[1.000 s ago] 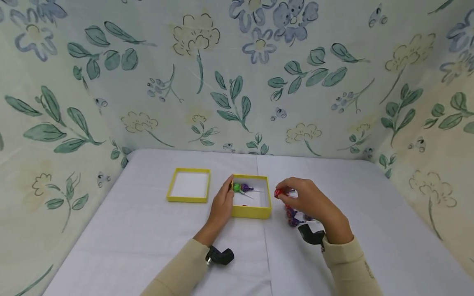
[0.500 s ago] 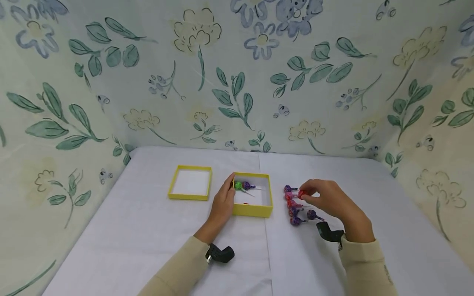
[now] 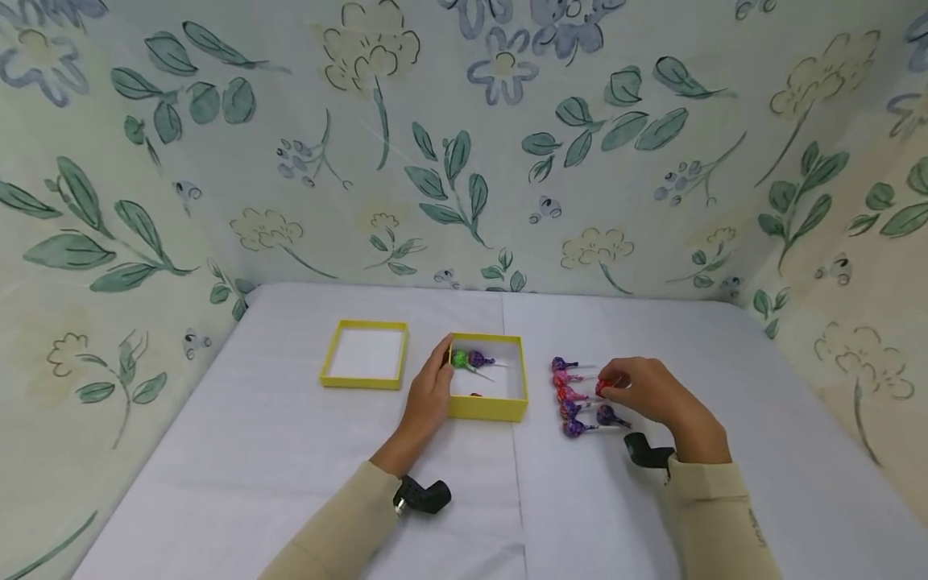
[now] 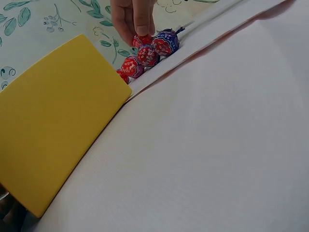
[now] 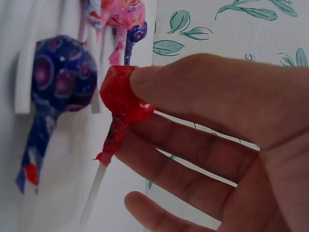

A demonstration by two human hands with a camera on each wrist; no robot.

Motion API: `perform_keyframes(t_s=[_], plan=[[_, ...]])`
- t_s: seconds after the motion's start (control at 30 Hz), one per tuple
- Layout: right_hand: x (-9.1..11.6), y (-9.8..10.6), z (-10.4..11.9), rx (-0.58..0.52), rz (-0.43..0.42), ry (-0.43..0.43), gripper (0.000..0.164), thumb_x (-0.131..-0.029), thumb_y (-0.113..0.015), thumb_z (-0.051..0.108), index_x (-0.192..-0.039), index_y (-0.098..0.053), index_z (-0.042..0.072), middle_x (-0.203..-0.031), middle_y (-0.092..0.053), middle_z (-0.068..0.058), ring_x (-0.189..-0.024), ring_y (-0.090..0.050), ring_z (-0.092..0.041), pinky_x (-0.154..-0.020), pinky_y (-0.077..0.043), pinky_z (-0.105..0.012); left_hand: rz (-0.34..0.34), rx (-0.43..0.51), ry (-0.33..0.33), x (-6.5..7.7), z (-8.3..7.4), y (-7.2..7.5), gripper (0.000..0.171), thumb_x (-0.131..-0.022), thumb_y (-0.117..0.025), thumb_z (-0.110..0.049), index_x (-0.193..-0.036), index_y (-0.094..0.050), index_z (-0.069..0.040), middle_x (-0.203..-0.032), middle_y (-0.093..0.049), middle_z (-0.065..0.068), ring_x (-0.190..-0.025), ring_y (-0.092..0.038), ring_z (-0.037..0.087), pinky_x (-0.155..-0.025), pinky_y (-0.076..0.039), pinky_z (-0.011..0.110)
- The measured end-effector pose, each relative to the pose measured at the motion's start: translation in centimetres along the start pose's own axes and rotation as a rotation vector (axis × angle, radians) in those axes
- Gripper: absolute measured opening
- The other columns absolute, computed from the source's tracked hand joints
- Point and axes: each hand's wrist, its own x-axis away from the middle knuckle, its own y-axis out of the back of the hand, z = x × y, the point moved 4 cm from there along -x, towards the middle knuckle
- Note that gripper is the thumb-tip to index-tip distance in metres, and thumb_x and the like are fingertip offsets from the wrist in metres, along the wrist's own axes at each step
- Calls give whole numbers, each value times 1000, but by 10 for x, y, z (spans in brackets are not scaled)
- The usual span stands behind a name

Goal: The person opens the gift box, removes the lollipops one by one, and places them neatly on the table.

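Observation:
My left hand (image 3: 429, 395) holds the left side of an open yellow box (image 3: 487, 409). Inside lie a green lollipop (image 3: 460, 359) and a purple lollipop (image 3: 480, 360), plus a bit of something red mostly hidden by the near wall. To the box's right, my right hand (image 3: 652, 393) pinches a red lollipop (image 5: 126, 94) by its wrapped head between thumb and fingers, its white stick pointing down in the right wrist view. Beside it is a column of several purple, pink and red lollipops (image 3: 566, 394), sticks to the right. Another purple lollipop (image 5: 63, 75) lies nearest that hand.
A yellow-rimmed box lid (image 3: 364, 383) lies left of the box, white inside facing up. White cloth (image 3: 290, 467) covers the table. Floral fabric (image 3: 406, 201) stands behind it and at both sides.
My right hand has moved right from beside the box to the lollipop column, carrying the red lollipop, and then slightly further right and lower. The left hand stays at the box.

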Motion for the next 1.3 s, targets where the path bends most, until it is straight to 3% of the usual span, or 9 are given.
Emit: perform_keyframes(t_s=[0.23, 0.83, 1.3], plan=[[0, -6, -5, -20, 61, -55, 16, -87, -69, 10, -102, -70, 4, -91, -67, -3, -85, -61, -20, -82, -55, -46, 2, 11, 18, 0, 4, 2, 49, -104, -29, -22, -153, -27, -26, -156, -26, -7, -143, -22, 11, -117, -21, 35], [-5, -11, -4, 2, 55, -47, 13, -86, -70, 9, -99, -70, 6, -89, -66, -2, -83, -59, -19, -80, -55, -44, 1, 22, 0, 0, 6, 2, 49, -105, -30, -22, -153, -26, -24, -156, -26, -7, -143, -22, 12, -117, -20, 35], [-2, -7, 2, 0, 33, -88, 27, -88, -69, 12, -113, -66, 4, -97, -65, -7, -90, -59, -24, -80, -55, -44, 7, 18, -13, -2, 3, -1, 49, -104, -30, -20, -153, -28, -22, -156, -28, -6, -142, -24, 11, -116, -22, 34]])
